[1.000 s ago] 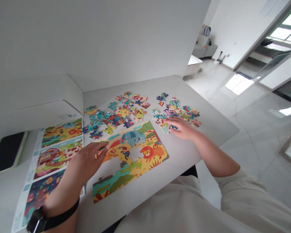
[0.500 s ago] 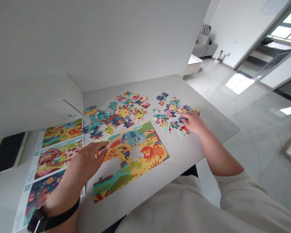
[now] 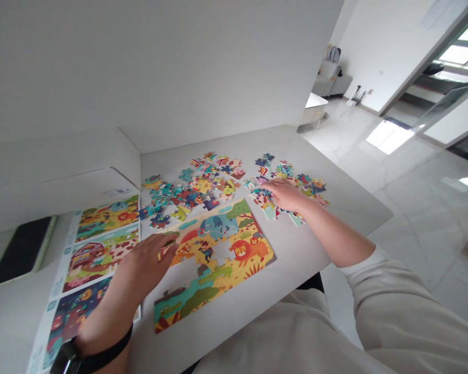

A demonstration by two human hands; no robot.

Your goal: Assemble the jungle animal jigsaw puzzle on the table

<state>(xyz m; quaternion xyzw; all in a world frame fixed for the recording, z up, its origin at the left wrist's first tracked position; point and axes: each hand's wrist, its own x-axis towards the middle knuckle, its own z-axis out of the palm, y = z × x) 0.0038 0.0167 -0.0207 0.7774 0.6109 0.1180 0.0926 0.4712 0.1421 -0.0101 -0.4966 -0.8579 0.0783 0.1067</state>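
A partly assembled animal jigsaw puzzle (image 3: pixel 203 296) lies flat on the table, with gaps in its middle and left side. At its upper left edge rests my left hand (image 3: pixel 148 262), fingers stretched and thumb apart, covering that corner. My right hand (image 3: pixel 286 196) reaches over the right pile of loose puzzle pieces (image 3: pixel 312 183), its index finger stretched out to the pile's left side. Its other fingers are partly hidden, and I see no piece lifted in it. Another pile of loose pieces (image 3: pixel 195 188) spreads behind the puzzle.
A reference sheet (image 3: pixel 68 259) with three printed pictures lies at the left, partly under my left forearm. Beyond it are a phone (image 3: pixel 21 252) and a white box (image 3: pixel 89 161). A wall (image 3: pixel 218 78) rises behind the table (image 3: pixel 335 208), whose right edge borders the floor.
My right hand has moved left across the right pile, uncovering pieces at its right end. My left hand stays at the puzzle's edge. The view has shifted slightly.
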